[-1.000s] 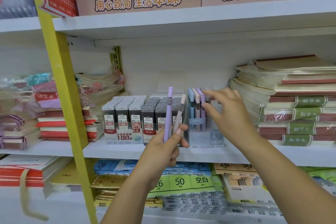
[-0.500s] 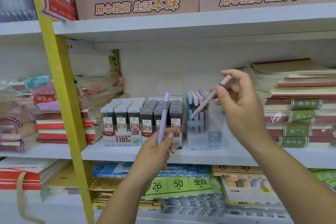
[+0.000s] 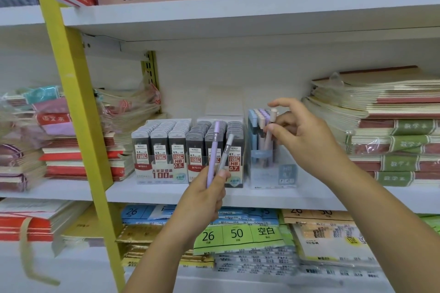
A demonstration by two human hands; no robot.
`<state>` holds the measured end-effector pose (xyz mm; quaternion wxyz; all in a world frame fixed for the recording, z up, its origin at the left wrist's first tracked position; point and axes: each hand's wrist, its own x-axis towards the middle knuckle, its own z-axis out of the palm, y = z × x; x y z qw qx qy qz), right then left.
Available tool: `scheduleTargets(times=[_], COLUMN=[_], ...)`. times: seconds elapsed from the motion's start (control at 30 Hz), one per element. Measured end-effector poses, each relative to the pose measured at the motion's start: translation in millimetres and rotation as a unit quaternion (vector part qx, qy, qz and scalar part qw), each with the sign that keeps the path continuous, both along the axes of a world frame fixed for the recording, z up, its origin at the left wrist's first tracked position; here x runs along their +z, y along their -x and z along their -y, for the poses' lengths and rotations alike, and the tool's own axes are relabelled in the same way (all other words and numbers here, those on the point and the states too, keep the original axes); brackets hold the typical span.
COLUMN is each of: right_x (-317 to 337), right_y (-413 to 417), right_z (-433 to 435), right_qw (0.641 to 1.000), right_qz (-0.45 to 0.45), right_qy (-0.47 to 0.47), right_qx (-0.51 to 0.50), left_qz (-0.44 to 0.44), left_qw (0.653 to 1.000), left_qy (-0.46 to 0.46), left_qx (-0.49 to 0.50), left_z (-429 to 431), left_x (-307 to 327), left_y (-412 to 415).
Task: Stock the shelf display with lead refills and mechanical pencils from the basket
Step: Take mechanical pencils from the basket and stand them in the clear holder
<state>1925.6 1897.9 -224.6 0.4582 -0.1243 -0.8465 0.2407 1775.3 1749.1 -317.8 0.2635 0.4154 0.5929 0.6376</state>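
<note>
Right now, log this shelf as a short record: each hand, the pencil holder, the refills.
left hand: grips a purple pencil and a grey pencil, nearly upright
right hand: pinches a beige pencil, tip down in the pencil holder
pencil holder: clear, on the shelf, pastel pencils standing inside
lead refills: rows in two display boxes left of the holder

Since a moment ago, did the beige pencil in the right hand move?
Yes. The beige pencil was tilted above the clear pencil box; now the right hand has it upright, lowered into that box.
</note>
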Motion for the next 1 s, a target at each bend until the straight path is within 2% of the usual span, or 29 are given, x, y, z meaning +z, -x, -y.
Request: scheduleTargets(times=[0.3, 0.4, 0.5, 0.67, 0.77, 0.83, 0.9, 0.93, 1.0], right_x=[0, -1, -8, -14, -12, -11, -7, -7, -9], right_y=[6, 6, 8, 17, 15, 11, 7, 6, 4], right_z=[-5, -6, -7, -8, -2, 6, 18, 24, 32], right_qw=[0.999, 0.997, 0.994, 0.975, 0.975, 0.987, 0.997, 0.988, 0.968], right_qz=[-0.029, -0.032, -0.016, 0.044, -0.018, -0.069, -0.051, -0.024, 0.008], right_qy=[0.001, -0.004, -0.039, -0.15, -0.152, -0.091, 0.059, 0.127, 0.19], right_qx=[-0.029, -0.068, -0.101, -0.16, -0.16, -0.111, 0.02, 0.088, 0.163], left_qz=[0.021, 0.023, 0.021, 0.004, -0.012, -0.015, -0.019, -0.022, -0.027], left_qw=[1.0, 1.0, 1.0, 1.0, 1.0, 0.999, 0.997, 0.997, 0.995], left_qy=[-0.008, -0.006, -0.004, -0.005, -0.015, -0.027, -0.037, -0.04, -0.04], left_qx=[-0.014, -0.012, -0.005, -0.008, -0.021, -0.04, -0.06, -0.069, -0.086], left_z=[-4, -3, -3, -2, -1, 0, 1, 1, 0], left_x=[-3, -3, -2, 4, 9, 13, 16, 17, 18], left_y=[0, 0, -2, -8, -14, -18, -22, -24, -27])
